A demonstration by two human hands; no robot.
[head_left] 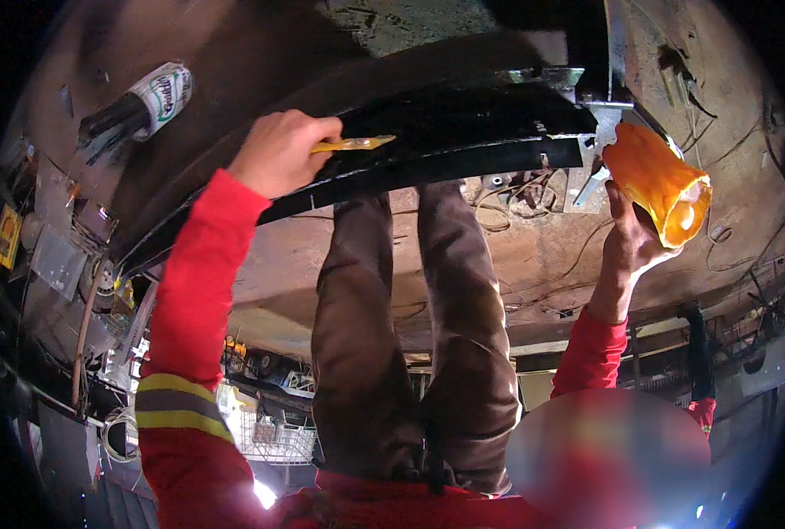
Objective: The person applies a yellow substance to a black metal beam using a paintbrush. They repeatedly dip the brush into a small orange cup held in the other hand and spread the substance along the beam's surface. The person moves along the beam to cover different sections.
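Note:
My left hand is closed around a slim yellow pen-like marker. The marker points right, over a long, curved dark metal beam; contact between its tip and the metal cannot be made out. Off to the right, my right hand grips an orange work glove. The glove's wide cuff opens toward the lower right and shows a pale inside. Most of my right fingers are hidden behind the glove.
An opened white-and-green packet of thin dark rods lies at the upper left. Loose cables trail over the rusty plate beyond my legs. A yellow device sits far left. A wire basket stands low down.

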